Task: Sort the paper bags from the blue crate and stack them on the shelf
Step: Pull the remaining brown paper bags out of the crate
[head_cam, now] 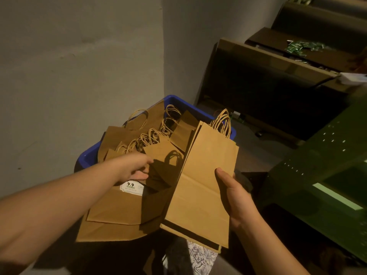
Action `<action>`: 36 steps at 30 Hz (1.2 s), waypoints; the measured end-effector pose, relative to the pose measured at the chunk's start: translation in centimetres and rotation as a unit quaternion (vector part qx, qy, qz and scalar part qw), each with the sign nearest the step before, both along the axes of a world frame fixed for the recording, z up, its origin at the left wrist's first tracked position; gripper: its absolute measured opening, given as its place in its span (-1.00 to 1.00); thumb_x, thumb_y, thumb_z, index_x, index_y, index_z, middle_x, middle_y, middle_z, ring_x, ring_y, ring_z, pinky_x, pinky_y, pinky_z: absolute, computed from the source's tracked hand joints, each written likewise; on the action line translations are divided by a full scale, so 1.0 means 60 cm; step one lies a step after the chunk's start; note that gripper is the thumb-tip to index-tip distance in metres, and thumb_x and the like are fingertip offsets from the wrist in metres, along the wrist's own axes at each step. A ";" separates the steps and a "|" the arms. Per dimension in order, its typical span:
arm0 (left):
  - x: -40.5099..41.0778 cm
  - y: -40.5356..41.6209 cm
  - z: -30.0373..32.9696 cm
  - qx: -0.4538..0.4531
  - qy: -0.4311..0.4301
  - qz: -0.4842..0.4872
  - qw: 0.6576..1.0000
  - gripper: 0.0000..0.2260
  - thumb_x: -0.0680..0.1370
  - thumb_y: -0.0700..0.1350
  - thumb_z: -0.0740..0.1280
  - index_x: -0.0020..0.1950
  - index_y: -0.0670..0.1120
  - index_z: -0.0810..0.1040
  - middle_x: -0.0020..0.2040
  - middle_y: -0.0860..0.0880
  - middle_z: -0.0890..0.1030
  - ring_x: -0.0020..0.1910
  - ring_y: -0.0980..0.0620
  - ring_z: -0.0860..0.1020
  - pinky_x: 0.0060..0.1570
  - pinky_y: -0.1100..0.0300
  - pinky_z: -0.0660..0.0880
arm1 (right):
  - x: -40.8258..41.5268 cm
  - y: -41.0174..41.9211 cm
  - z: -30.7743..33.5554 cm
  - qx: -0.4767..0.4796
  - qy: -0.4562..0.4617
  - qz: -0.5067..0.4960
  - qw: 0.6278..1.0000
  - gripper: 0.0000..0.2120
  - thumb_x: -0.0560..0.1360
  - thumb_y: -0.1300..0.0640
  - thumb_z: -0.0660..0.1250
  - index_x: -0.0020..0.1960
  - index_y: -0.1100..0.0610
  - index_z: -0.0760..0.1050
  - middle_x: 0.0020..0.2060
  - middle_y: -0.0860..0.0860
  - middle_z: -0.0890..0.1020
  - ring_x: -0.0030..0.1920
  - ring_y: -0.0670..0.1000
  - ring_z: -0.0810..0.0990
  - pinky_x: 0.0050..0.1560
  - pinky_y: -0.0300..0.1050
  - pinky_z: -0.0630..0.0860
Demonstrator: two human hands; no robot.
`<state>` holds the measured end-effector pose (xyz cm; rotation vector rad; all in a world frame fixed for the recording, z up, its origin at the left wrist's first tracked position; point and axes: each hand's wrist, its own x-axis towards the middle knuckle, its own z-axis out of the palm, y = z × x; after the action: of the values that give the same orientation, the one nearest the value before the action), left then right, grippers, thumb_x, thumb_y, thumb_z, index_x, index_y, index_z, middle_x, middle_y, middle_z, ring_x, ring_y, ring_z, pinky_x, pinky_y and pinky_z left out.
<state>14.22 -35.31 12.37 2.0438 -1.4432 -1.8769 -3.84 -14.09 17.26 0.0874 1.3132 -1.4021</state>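
Paper bags [139, 139] of brown kraft with twisted handles are heaped loosely in the blue crate [90, 155], which is seen just beyond the left hand [135, 167]. That hand is reached into the heap, and its fingers are curled around the edge of a small bag [164, 155] lying just to its right; the fingertips themselves are hidden behind the paper. Directly beneath the left hand, a larger bag bearing a white label [131, 187] printed "9.9" is draped over the near rim of the crate.

A flat stack of bags [200, 187] is held in the right hand [235, 197], with the thumb pressed on the top face and the fingers tucked out of sight beneath. The stack's handles [221, 123] are pointed away from this hand, over the crate's far corner. The stack is positioned to the right of the left hand, touching the heap along its left edge.

Beyond the right hand, dark cardboard boxes [268, 76] are lined up against the wall, and a green surface [327, 175] is seen just to the right of it.
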 end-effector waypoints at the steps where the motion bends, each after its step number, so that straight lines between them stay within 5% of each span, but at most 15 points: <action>1: -0.010 -0.008 -0.013 0.011 0.018 0.042 0.999 -0.68 0.67 -0.15 0.33 0.41 -0.20 0.47 0.15 -0.23 0.57 0.09 -0.11 0.63 -0.03 0.13 0.64 | -0.002 0.001 -0.002 0.005 0.003 0.000 1.000 -0.66 0.54 0.03 0.41 0.24 0.16 0.52 0.02 0.22 0.73 0.08 0.28 0.70 0.04 0.20 0.61; 6: -0.056 -0.024 -0.042 0.028 0.069 0.142 0.987 -0.58 0.69 -0.17 0.28 0.56 -0.13 0.36 0.53 -0.30 0.36 0.49 -0.21 0.40 0.38 -0.05 0.49 | -0.005 0.001 -0.010 0.014 0.029 -0.016 0.999 -0.54 0.40 0.02 0.49 0.23 0.19 0.54 0.04 0.22 0.73 0.08 0.28 0.70 0.24 0.30 0.54; 10: -0.072 -0.030 -0.051 0.041 0.040 0.150 0.987 -0.57 0.67 -0.12 0.33 0.53 -0.16 0.38 0.45 -0.23 0.46 0.35 -0.14 0.51 0.24 0.08 0.55 | -0.011 0.004 -0.017 0.011 0.077 -0.023 0.997 -0.65 0.49 0.02 0.46 0.18 0.18 0.57 0.02 0.21 0.73 0.08 0.27 0.70 0.28 0.30 0.52; 13: -0.081 -0.028 -0.054 0.053 0.032 0.153 0.986 -0.69 0.62 -0.10 0.41 0.31 -0.16 0.47 0.33 -0.17 0.51 0.21 -0.09 0.52 0.14 0.10 0.56 | -0.014 0.005 -0.019 0.001 0.095 -0.028 0.995 -0.67 0.51 0.02 0.44 0.19 0.18 0.59 0.04 0.19 0.73 0.11 0.27 0.68 0.32 0.28 0.49; 15: -0.090 -0.026 -0.057 0.066 0.043 0.151 0.985 -0.74 0.58 -0.13 0.44 0.22 -0.15 0.51 0.35 -0.17 0.48 0.32 -0.16 0.50 0.31 0.00 0.53 | -0.015 0.006 -0.019 -0.006 0.085 -0.029 0.996 -0.68 0.55 0.05 0.39 0.24 0.18 0.56 0.05 0.20 0.73 0.09 0.26 0.70 0.23 0.23 0.56; 18: -0.107 -0.024 -0.070 0.079 0.074 0.160 0.981 -0.53 0.61 -0.14 0.41 0.50 -0.13 0.41 0.57 -0.19 0.32 0.55 -0.24 0.31 0.51 -0.10 0.35 | -0.019 0.010 -0.020 -0.008 0.073 -0.037 0.997 -0.74 0.61 0.09 0.33 0.26 0.16 0.53 -0.02 0.16 0.75 -0.01 0.21 0.73 -0.04 0.10 0.63; 21: -0.123 -0.012 -0.078 0.080 0.095 0.174 0.977 -0.43 0.61 -0.10 0.43 0.58 -0.13 0.33 0.59 -0.22 0.28 0.59 -0.27 0.21 0.55 -0.13 0.27 | -0.023 0.013 -0.021 -0.008 0.074 -0.044 0.996 -0.80 0.61 0.12 0.32 0.21 0.14 0.54 -0.24 0.06 0.75 -0.22 0.09 0.74 -0.21 -0.01 0.59; 25: -0.125 -0.012 -0.084 0.042 0.093 0.198 0.975 -0.51 0.60 -0.14 0.44 0.49 -0.12 0.38 0.43 -0.22 0.46 0.45 -0.29 0.41 0.42 -0.15 0.43 | -0.028 0.019 -0.018 -0.009 0.083 -0.055 0.995 -0.94 0.62 0.14 0.30 0.09 0.07 0.52 -0.36 -0.04 0.68 -0.42 -0.06 0.69 -0.42 -0.17 0.54; 30: -0.106 -0.030 -0.026 0.007 0.138 0.188 0.972 -0.62 0.60 -0.14 0.42 0.38 -0.04 0.42 0.26 -0.20 0.56 0.24 -0.26 0.54 0.25 -0.22 0.53 | -0.030 0.021 -0.014 -0.030 0.073 -0.051 0.996 -0.83 0.62 0.14 0.30 0.20 0.12 0.52 -0.31 0.01 0.73 -0.32 0.00 0.73 -0.39 -0.15 0.59; 33: -0.090 -0.038 0.014 0.017 0.188 0.157 0.969 -0.75 0.61 -0.11 0.40 0.25 -0.04 0.46 0.11 -0.19 0.64 0.04 -0.22 0.62 -0.07 -0.15 0.56 | -0.030 0.023 -0.012 -0.055 0.054 -0.058 0.995 -0.61 0.54 0.10 0.35 0.34 0.18 0.48 -0.01 0.14 0.74 -0.03 0.18 0.74 -0.09 0.06 0.65; 36: -0.089 -0.026 0.033 0.033 0.254 0.148 0.955 -0.83 0.61 -0.07 0.39 0.18 0.00 0.50 0.06 -0.17 0.67 0.01 -0.21 0.64 -0.09 -0.10 0.56 | -0.036 0.028 -0.011 -0.072 0.046 -0.078 0.993 -0.54 0.50 0.09 0.36 0.37 0.20 0.48 0.10 0.23 0.68 0.07 0.26 0.69 -0.01 0.15 0.64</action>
<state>8.87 -36.86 14.33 1.5163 -0.9062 -2.1159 -5.98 -12.38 16.62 0.0291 1.2987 -1.6467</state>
